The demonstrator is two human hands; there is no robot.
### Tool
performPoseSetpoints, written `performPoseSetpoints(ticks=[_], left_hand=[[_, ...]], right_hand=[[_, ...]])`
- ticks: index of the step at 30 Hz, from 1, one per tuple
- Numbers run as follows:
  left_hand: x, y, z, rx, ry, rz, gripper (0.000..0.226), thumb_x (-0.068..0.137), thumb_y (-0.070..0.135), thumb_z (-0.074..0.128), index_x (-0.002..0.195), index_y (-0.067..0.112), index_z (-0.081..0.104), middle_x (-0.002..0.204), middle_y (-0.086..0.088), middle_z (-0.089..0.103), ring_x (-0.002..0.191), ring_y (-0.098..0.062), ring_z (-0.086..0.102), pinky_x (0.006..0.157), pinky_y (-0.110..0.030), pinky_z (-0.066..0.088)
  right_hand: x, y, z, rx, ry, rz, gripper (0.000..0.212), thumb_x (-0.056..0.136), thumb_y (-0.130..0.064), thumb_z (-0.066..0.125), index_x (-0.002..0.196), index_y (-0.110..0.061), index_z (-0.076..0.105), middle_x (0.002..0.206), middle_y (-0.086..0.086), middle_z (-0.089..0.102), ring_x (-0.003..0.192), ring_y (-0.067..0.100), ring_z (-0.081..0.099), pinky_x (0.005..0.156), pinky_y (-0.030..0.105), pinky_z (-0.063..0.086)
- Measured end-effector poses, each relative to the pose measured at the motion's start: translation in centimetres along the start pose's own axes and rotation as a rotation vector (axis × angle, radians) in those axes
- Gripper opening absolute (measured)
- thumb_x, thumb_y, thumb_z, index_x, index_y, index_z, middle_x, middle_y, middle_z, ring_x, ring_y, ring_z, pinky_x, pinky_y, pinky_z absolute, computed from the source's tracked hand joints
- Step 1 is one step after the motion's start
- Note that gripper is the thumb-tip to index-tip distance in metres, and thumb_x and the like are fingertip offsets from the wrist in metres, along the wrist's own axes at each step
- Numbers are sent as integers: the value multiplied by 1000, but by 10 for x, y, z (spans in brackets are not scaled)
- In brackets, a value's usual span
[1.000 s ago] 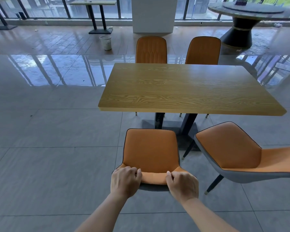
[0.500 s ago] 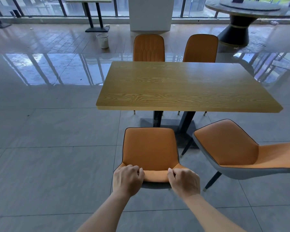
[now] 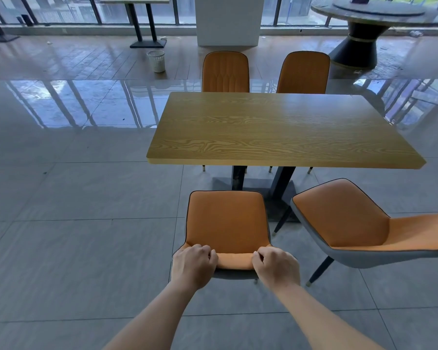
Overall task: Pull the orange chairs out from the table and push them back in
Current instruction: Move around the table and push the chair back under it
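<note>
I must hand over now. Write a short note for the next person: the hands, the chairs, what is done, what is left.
Left hand and right hand: both grip the top edge of the near left chair.
That chair stands clear of the wooden table, facing it.
Near right chair: also out, turned at an angle.
Two far chairs: tucked in at the far side.
Left: push both near chairs in; whether the far pair was already pulled out, I cannot tell.
</note>
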State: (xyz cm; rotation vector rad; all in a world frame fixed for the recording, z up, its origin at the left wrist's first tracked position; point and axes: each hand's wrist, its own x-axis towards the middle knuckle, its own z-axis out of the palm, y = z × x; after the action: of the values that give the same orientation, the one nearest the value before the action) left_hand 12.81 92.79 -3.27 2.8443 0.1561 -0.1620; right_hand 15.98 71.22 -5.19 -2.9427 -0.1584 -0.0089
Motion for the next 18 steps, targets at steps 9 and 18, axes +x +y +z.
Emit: performPoseSetpoints(ticks=[9,18], left_hand=[[-13,2,-4,88,34,73,52,101,58,18,84,26,56,81,7,58,75,-16,56,77,-36,40],[-21,21,-17,181,83,130,42,99,55,24,108,27,53,99,4,57,91,-19,57,84,-36,44]], right_hand=[[-8,6,6,-36,164,-138,56,101,-56,28,60,-26,52,57,-7,54,53,17,51,54,32,45],[-13,10,-15,-16,208,-243,50,99,-58,32,88,-25,68,90,-5,70,81,18,64,71,36,52]])
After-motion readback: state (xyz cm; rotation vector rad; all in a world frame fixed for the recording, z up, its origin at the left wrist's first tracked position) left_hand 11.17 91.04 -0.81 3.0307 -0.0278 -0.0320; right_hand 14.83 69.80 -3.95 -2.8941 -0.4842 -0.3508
